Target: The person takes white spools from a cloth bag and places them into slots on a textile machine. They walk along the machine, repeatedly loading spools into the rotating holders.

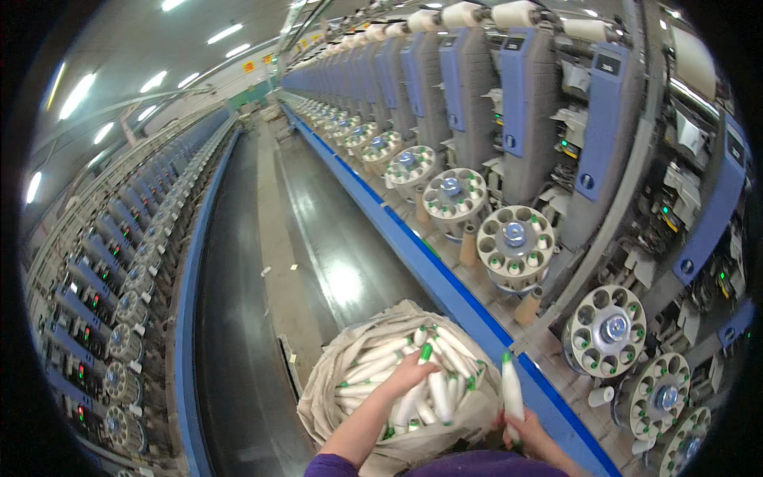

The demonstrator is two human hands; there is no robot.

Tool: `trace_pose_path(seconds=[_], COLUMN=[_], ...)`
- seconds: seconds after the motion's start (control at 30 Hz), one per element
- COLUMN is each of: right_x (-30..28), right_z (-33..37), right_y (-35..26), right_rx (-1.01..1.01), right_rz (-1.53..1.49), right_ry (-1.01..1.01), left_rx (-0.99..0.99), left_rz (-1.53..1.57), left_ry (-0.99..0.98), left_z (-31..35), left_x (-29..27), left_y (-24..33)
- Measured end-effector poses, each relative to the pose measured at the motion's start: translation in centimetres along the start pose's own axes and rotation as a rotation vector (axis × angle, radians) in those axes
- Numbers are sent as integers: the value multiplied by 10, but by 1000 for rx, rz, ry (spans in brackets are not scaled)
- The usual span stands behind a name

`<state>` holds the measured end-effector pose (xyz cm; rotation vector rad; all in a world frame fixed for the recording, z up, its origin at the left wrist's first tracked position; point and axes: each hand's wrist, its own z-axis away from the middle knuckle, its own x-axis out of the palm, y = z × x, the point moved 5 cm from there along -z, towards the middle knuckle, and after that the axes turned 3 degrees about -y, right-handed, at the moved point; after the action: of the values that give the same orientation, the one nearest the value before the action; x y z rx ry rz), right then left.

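Note:
Below me is a cloth sack (322,374) with a rolled rim, full of white yarn bobbins (373,370) with green tips. Over it, my left hand (409,374) is closed around one yarn bobbin (407,404), whose green tip stands up above my fingers. To the right of the sack, my right hand (528,437) grips another yarn bobbin (512,389) by its lower end. That one is held nearly upright, green tip up, in front of the blue rail.
A blue machine rail (413,266) runs along the right. Behind it stand round bobbin magazines (515,248), several pockets loaded, and brown cone tubes (468,245). More winding units (91,270) line the left. A dark, shiny floor strip (226,318) lies between.

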<state>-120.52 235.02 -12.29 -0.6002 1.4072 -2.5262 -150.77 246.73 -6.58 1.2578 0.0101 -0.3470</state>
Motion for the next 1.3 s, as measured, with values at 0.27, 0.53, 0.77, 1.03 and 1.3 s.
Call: trace_pose_path(seconds=[0.27,0.53,0.77,1.03,1.3], right_x=[-39,-210,-227,-280,-265], right_z=[-24,70,43,54,101], right_y=[-117,-156,-194,-157,-183], right_rx=[166,-490,-417,-249,-938], right_rz=[-115,-792,-159,-127,-704], right_ry=[114,17,209,514,564], left_rx=[131,500,474,454,565], left_rz=[917,941,867,789,427], left_ry=[-504,-280,-294,-344,-277], left_z=[-64,-100,-133,-179,-222], left_x=[112,140,195,204,261], left_y=[93,170,198,199,194])
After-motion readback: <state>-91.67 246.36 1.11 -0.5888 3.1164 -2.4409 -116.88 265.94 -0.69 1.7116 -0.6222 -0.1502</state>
